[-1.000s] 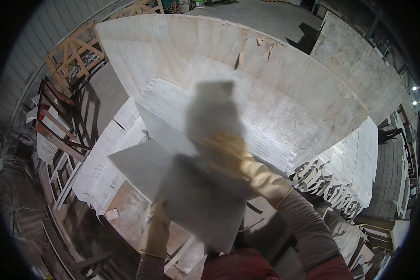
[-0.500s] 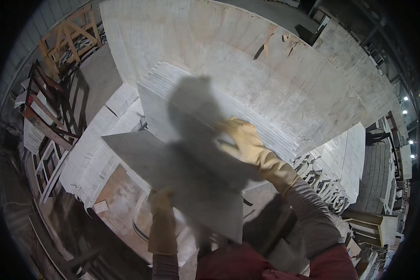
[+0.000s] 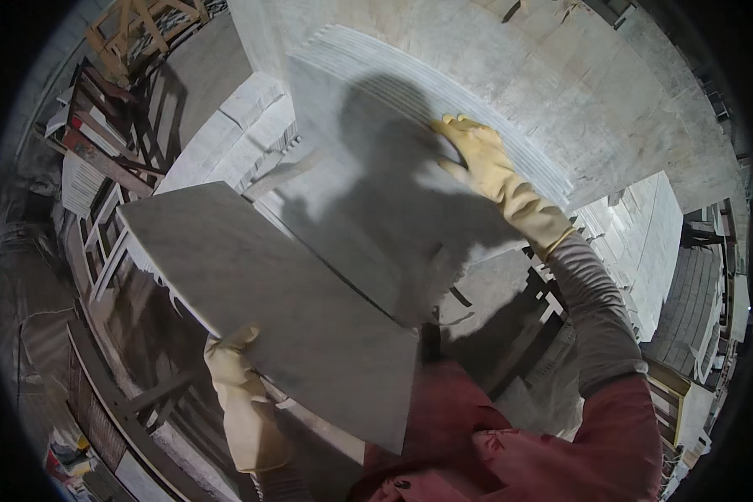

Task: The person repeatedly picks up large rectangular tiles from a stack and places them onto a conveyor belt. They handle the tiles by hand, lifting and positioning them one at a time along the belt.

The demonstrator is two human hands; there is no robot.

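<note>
My left hand (image 3: pixel 244 406), in a pale yellow rubber glove, grips the outer long edge of a grey stone slab (image 3: pixel 284 293). The slab is tilted across my front at the left, its lower end near my body. Behind it, a stack of similar slabs (image 3: pixel 335 176) leans on edge against a large upright board. My right hand (image 3: pixel 483 159), gloved alike, is closed over the stack's top edge, thumb on the front slab's face and fingers over the top. The fingertips behind that edge are partly hidden. My shadow falls across the stack.
The large pale board (image 3: pixel 594 109) stands behind the stack. White slab stacks (image 3: pixel 226 134) rise at the left, and another pile (image 3: pixel 640 243) at the right. A rusty metal rack (image 3: pixel 105 159) and a wooden crate frame (image 3: pixel 142 33) stand at the far left.
The held slab has swung left and away from the stack, with my left hand moving left along with it. My right hand stays at the stack's top edge while the view shifts.
</note>
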